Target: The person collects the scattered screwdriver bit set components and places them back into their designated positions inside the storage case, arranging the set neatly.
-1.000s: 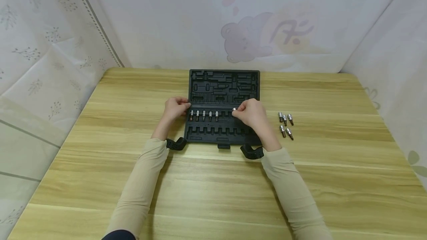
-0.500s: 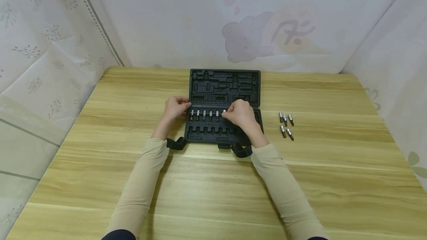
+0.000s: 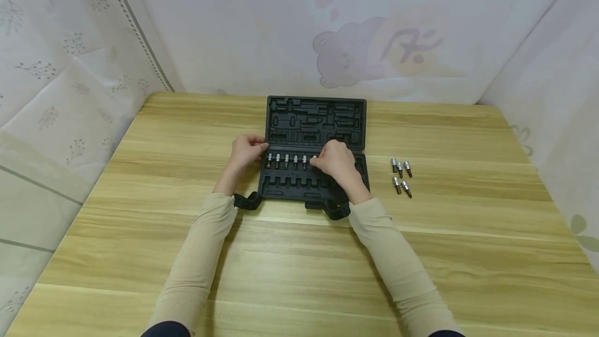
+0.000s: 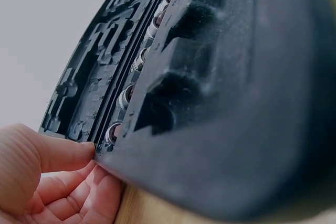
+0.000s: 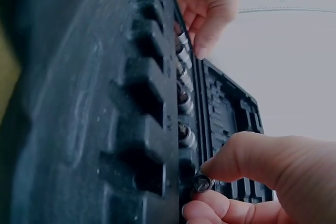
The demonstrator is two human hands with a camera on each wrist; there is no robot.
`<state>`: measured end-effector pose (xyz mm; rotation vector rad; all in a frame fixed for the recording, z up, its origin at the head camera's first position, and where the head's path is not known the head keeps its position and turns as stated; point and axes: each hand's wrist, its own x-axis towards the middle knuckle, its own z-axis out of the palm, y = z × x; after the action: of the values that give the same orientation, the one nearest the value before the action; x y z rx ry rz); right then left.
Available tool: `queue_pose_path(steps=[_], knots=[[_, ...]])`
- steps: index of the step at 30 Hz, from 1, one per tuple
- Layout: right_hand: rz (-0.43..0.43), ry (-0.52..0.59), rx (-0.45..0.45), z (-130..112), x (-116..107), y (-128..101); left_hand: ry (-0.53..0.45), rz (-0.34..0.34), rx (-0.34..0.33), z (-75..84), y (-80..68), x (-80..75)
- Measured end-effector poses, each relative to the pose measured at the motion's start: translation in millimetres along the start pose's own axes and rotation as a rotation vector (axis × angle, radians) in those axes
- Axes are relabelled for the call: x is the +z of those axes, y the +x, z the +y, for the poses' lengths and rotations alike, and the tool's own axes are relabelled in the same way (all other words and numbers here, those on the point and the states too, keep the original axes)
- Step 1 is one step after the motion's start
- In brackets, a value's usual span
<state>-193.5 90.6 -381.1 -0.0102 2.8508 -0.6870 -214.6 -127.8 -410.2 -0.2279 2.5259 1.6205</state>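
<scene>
An open black plastic case (image 3: pixel 292 195) lies on the table, its moulded lid (image 3: pixel 315 99) tipped back. Several silver bit sockets (image 3: pixel 287 159) stand in a line along the upper row of its slots. My left hand (image 3: pixel 245 151) grips the case's left edge near the hinge, thumb on top and fingers against the side. Between thumb and fingers my right hand (image 3: pixel 338 161) pinches another bit socket (image 5: pixel 202 183), held at the upper row just right of the seated ones. In the head view that socket is mostly covered by the fingers.
To the right of the case, several loose bit sockets (image 3: pixel 400 168) lie on the wooden table (image 3: pixel 468 196). The lower row of slots (image 3: pixel 299 183) holds no sockets where it shows. A patterned cloth (image 3: pixel 234 25) hangs behind the table.
My right hand has moved left along the upper row with the bit socket, then lowered it slightly at the slot beside the seated ones. The left hand has stayed on the case edge.
</scene>
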Motion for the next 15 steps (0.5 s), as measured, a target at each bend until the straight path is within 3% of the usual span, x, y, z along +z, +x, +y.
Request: queue_pose_path(steps=[15], knots=[[-0.182,-0.103,0.035,-11.9,-8.0,11.3,-0.022,-0.010,-0.001,-2.2,1.5,-1.4]])
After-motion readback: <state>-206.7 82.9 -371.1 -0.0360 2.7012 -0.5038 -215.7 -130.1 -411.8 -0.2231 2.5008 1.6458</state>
